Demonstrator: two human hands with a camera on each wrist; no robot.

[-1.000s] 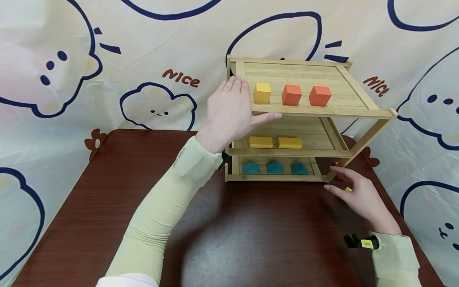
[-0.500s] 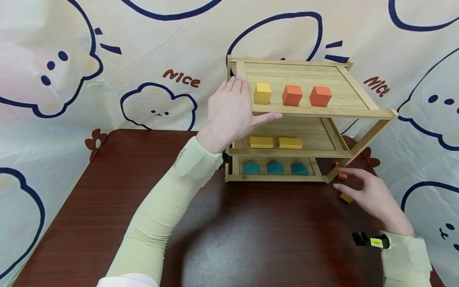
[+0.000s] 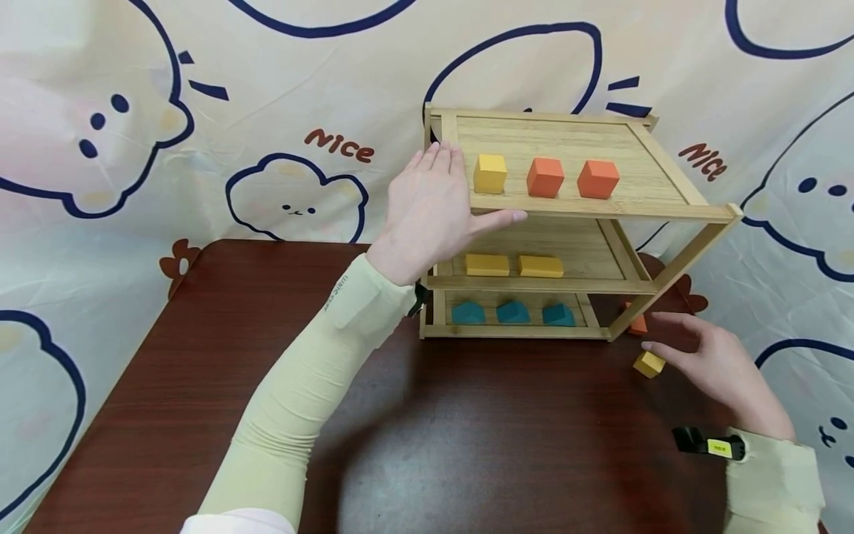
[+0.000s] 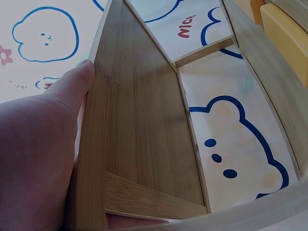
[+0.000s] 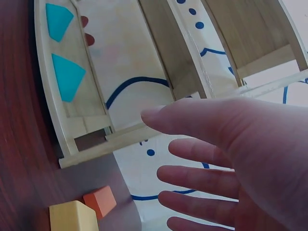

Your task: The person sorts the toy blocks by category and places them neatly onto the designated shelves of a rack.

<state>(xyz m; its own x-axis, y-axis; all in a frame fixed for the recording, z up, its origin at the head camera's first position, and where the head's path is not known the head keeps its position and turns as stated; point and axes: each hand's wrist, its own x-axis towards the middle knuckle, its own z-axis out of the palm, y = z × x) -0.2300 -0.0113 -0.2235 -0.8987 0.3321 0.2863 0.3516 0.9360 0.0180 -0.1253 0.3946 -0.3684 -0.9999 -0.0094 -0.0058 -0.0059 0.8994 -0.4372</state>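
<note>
My left hand lies flat with straight fingers on the front left corner of a three-tier wooden shelf, its thumb along the front edge. To the right of the shelf, my right hand holds nothing, its fingers spread apart in the right wrist view. A yellow block lies on the table by its thumb; whether they touch I cannot tell. Just behind is an orange block, partly hidden by the shelf leg. The top tier bears a yellow cube and two orange cubes.
Two yellow bars lie on the middle tier. Three teal blocks sit on the bottom tier. The shelf stands on a dark brown table, with a printed cloth behind and at the sides.
My right hand has drawn away to the right from the shelf leg, uncovering the yellow block and the orange block. The left hand has stayed on the shelf corner.
</note>
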